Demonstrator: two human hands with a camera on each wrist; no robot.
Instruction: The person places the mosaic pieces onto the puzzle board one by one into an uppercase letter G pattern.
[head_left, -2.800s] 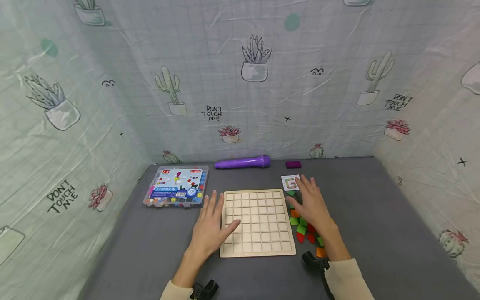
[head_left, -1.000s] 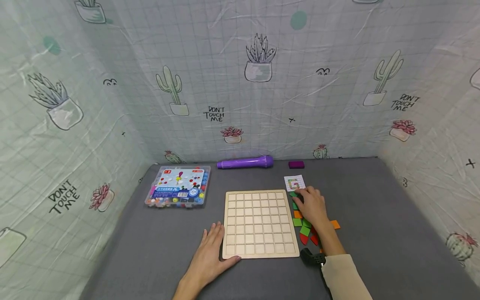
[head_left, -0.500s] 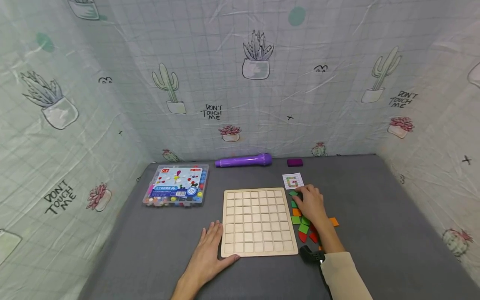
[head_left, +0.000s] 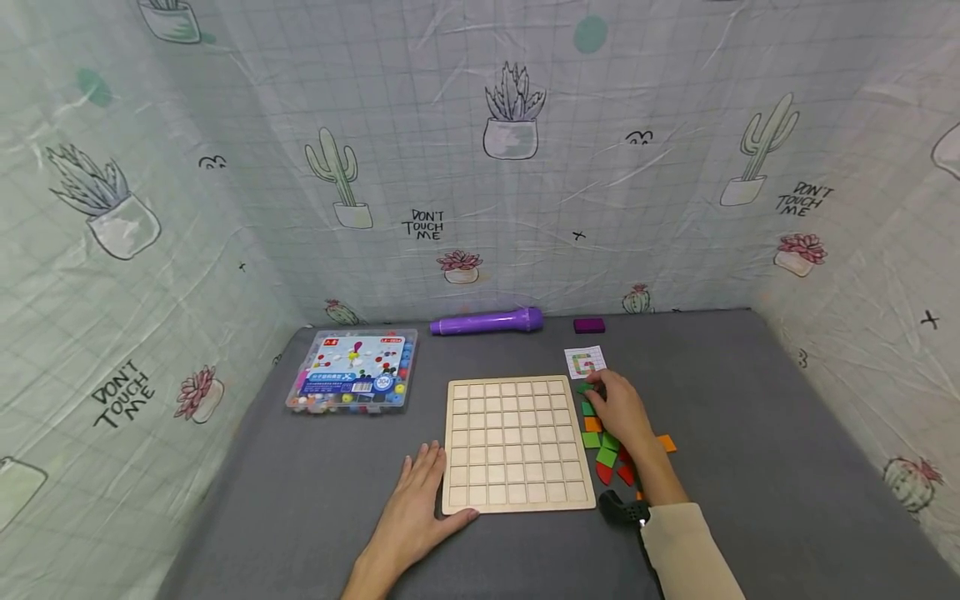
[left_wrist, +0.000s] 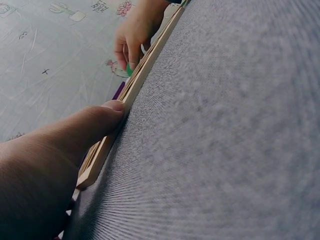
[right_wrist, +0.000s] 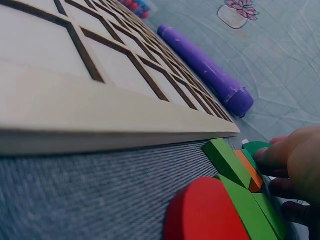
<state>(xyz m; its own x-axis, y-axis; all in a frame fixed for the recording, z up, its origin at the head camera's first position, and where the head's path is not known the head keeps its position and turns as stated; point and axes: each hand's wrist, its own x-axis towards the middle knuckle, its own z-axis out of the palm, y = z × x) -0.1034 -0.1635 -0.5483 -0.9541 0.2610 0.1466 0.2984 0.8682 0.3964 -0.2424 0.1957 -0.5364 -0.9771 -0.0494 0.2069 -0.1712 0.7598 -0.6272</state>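
Observation:
My left hand [head_left: 412, 517] lies by the near left corner of a square wooden grid board [head_left: 517, 446]. Its fingers touch the left edge, and its straight thumb [left_wrist: 107, 112] touches the near edge. At the board's far right corner my right hand [head_left: 626, 408] pinches a small dark green block [right_wrist: 255, 146] between thumb and fingers. That block is partly covered by the fingertips. Nearer me along the board's right side lie a light green block [right_wrist: 227, 162], an orange block [right_wrist: 248, 170] and a red round-edged block [right_wrist: 202, 212], among several others partly under the right arm.
Behind the right hand is a small pattern card [head_left: 583, 360] with a coloured design. A purple microphone-shaped tube [head_left: 487, 322] and a dark purple block [head_left: 588, 326] lie at the back. A clear box of coloured beads [head_left: 352, 371] stands at left.
Both hands were spread beside the board. The left has come down to its near left corner; the right has lowered, its fingers now closed around the dark green block.

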